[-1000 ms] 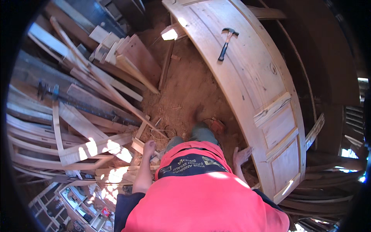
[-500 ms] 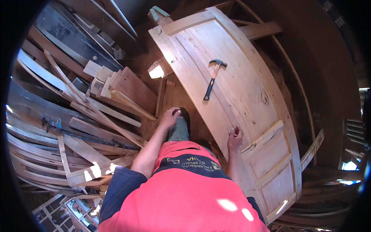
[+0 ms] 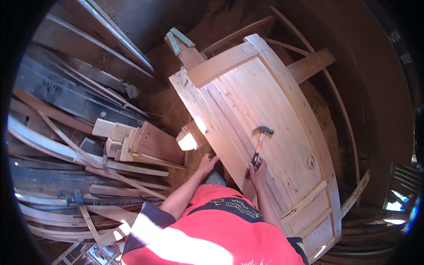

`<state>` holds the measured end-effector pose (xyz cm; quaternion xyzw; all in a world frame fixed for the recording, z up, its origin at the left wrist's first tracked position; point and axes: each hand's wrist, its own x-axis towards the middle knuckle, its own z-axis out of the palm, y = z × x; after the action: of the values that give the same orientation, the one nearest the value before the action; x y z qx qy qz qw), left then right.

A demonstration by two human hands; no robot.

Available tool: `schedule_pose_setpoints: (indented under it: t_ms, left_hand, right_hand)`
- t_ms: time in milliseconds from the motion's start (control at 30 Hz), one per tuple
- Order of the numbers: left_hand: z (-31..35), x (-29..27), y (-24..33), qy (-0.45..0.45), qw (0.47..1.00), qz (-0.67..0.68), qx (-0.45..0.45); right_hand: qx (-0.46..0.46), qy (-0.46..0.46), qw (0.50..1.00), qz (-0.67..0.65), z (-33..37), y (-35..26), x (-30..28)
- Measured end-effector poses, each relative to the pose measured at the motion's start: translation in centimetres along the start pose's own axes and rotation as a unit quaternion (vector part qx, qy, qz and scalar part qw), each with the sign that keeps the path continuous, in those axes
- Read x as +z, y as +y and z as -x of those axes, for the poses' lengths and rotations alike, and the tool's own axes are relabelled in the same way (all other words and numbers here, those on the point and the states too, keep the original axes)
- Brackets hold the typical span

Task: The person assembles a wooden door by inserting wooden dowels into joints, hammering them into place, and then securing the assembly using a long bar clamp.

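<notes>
A wooden panel door (image 3: 282, 132) lies flat in front of me, slanting from the far middle to the near right. On it rests a claw hammer (image 3: 260, 143) with a dark metal head and an orange and black handle. My right hand (image 3: 258, 173) is closed round the black end of the handle, while the head points away from me over the large panel. My left hand (image 3: 207, 164) holds nothing; its fingers are apart, and one fingertip reaches the door's left edge or is very close to it.
Cut boards and wood blocks (image 3: 121, 139) are stacked at the left, with long curved strips (image 3: 57, 141) around them. A blue clamp (image 3: 78, 196) lies among the timber. Support beams (image 3: 311, 66) show beneath the door's far side. Sawdust (image 3: 191, 170) covers the floor beside the door.
My right hand has moved forward onto the hammer handle and closed on it. My left hand has moved right to the door's edge. The view has shifted, so the door sits lower.
</notes>
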<state>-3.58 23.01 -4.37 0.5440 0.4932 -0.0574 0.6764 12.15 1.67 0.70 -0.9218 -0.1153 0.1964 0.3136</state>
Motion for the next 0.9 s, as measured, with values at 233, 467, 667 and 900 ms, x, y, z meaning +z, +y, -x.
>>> schedule_pose_setpoints:
  t_ms: [233,467,667,900]
  left_hand:
    - [-2.2,-0.7,2.4,-0.104,0.978,0.058,-0.173]
    - [-3.7,-1.4,4.8,-0.171,0.964,0.021,-0.203]
    - [-1.8,-0.9,3.7,-0.113,0.973,0.095,-0.179]
    - [-1.3,0.0,3.3,-0.250,0.931,0.115,-0.239]
  right_hand:
    - [0.140,-0.052,0.985,0.086,-3.6,-5.1,-0.2]
    - [0.273,0.062,0.957,-0.075,5.9,3.4,-1.8]
    - [0.489,0.297,0.749,-0.333,20.5,10.0,-4.0]
    - [0.578,0.536,0.407,-0.461,28.4,19.5,0.0]
